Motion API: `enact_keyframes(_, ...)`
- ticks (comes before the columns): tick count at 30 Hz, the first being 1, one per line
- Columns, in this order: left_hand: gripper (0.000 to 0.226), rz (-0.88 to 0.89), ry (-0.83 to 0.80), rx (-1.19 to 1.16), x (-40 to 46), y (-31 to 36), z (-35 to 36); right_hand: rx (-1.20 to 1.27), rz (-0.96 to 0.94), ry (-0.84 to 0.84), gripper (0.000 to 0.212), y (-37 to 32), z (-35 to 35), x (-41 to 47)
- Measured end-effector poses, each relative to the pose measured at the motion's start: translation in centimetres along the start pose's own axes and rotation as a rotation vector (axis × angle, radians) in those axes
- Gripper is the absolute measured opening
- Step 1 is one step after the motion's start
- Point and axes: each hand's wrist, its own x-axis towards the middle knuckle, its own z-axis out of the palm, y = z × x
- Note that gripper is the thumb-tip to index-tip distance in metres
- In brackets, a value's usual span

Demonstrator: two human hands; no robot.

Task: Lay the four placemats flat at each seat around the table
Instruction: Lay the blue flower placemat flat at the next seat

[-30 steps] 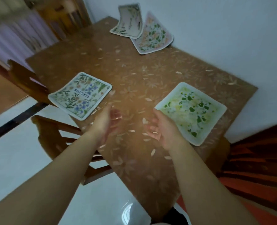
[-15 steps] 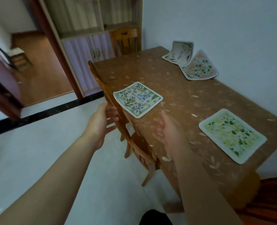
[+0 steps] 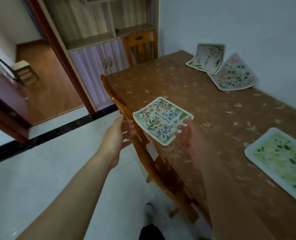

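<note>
A floral placemat printed BEAUTIFUL (image 3: 162,120) lies flat near the table's left edge, behind a chair back. A green-leaf placemat (image 3: 280,160) lies flat at the right. At the far end, a cream placemat (image 3: 207,58) and a pink floral placemat (image 3: 233,75) lean curled against the wall, overlapping. My left hand (image 3: 116,135) hovers open by the chair's top rail, left of the BEAUTIFUL mat. My right hand (image 3: 187,134) is open just off that mat's right corner, holding nothing.
The brown table (image 3: 204,101) carries a petal-patterned cover. A wooden chair (image 3: 140,144) is tucked in at its left side and another chair (image 3: 140,47) stands at the far end. A shelf cabinet (image 3: 98,54) and a doorway lie left; white floor tiles run below.
My view has swung left and closer along the table's side. Both open hands have travelled from the table's near end toward the BEAUTIFUL mat. The placemats have not moved.
</note>
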Motion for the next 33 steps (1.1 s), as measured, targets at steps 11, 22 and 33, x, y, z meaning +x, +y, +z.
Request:
enact_keyframes(11,0.052,-0.078,-0.07,0.112,15.6,6.1,6.1,0.151,0.044,0.082,0.02,-3.8,2.8,14.2)
enact_keyframes(22,0.051,-0.19,-0.312,0.194,24.5,6.3,14.0,0.267,0.058,0.344,0.029,-3.2,-0.4,18.1)
enact_keyframes(33,0.054,-0.3,-0.62,0.335,37.0,4.3,17.8,0.296,0.181,0.628,0.029,1.0,4.1,21.9)
